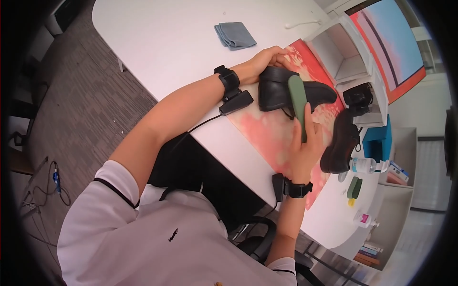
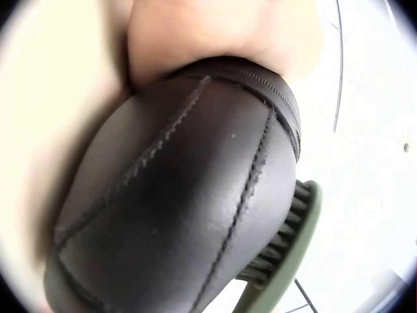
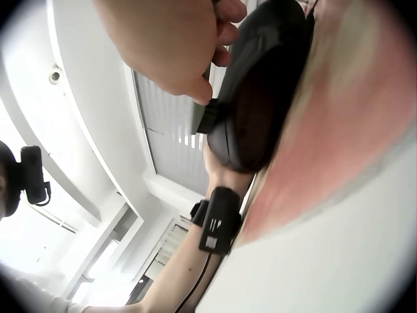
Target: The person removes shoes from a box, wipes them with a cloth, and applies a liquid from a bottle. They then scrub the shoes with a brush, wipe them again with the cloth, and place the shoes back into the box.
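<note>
A black leather shoe lies on the red and pink mat, its toe toward the white shelf. My left hand grips it at the collar, the fingers partly hidden behind it; the left wrist view shows the stitched leather close up below that hand. In my right hand is a green brush, held between thumb and fingers. Its dark bristles touch the side of the shoe. The right wrist view shows the right hand with the brush end against the shoe.
A second dark shoe stands at the mat's right edge. Beyond it are a pump bottle, a blue box, another green brush and a white bottle. A folded grey cloth lies on the white table.
</note>
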{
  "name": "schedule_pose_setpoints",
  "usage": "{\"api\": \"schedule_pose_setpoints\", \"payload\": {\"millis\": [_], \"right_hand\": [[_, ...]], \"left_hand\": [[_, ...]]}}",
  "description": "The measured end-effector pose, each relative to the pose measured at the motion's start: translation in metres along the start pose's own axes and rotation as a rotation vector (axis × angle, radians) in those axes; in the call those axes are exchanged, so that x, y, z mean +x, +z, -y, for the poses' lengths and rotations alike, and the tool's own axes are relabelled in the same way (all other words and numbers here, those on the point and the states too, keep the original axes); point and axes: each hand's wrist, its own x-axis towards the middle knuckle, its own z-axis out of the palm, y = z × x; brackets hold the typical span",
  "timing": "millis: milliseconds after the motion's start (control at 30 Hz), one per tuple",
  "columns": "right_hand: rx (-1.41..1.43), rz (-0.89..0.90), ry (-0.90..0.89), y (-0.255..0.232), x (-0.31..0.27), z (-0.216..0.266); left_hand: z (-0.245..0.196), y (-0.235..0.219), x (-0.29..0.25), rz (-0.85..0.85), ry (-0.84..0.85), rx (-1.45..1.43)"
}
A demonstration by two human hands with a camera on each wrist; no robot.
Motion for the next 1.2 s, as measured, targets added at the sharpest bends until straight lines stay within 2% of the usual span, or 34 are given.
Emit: {"api": "schedule_pose_setpoints", "payload": {"millis": [67,167,300,333,467,567,600,700,733,800,867,1000,1100,1200], "right_hand": [[0.006,0.031,-0.012,0.0,-0.003,0.005],[-0.036,0.177,-0.082,-0.002,-0.005,0.023],[-0.038,0.007,0.136,-0.008,0.005,0.006],[0.0,0.02,0.146,-0.009,0.005,0.004],[0.081,0.133,-0.041,-0.004,-0.005,0.024],[0.103,0.085,0.047,-0.006,-0.001,0.021],[0.194,0.096,0.135,-0.009,0.001,0.012],[0.307,0.048,0.183,-0.01,0.001,0.002],[0.257,0.032,0.125,-0.007,-0.001,0.007],[0.216,0.124,0.056,-0.007,-0.004,0.02],[0.219,0.154,0.055,-0.01,-0.001,0.026],[0.25,0.016,0.268,-0.012,0.005,-0.008],[0.11,0.005,0.129,-0.012,0.001,-0.003],[0.112,0.051,0.053,-0.009,-0.001,0.013]], "left_hand": [[-0.002,0.001,-0.001,-0.006,-0.024,-0.017],[-0.001,0.001,-0.001,-0.018,-0.036,-0.027],[0.002,-0.003,0.002,-0.005,-0.007,-0.009],[0.0,0.0,-0.001,-0.013,-0.018,-0.016],[-0.001,0.0,0.0,-0.027,-0.025,-0.007],[-0.001,-0.001,0.0,-0.003,0.0,-0.003],[-0.001,-0.001,-0.001,-0.002,0.003,0.004],[-0.002,0.002,-0.004,-0.017,-0.003,0.011],[-0.003,0.003,-0.004,-0.029,-0.01,0.016],[-0.004,0.005,-0.007,-0.025,-0.012,-0.003],[-0.005,0.002,-0.006,-0.011,-0.006,0.005],[-0.002,0.001,-0.004,-0.004,-0.002,0.012],[-0.002,0.0,-0.002,-0.006,-0.004,0.0],[-0.002,0.0,-0.003,-0.015,0.003,0.016]]}}
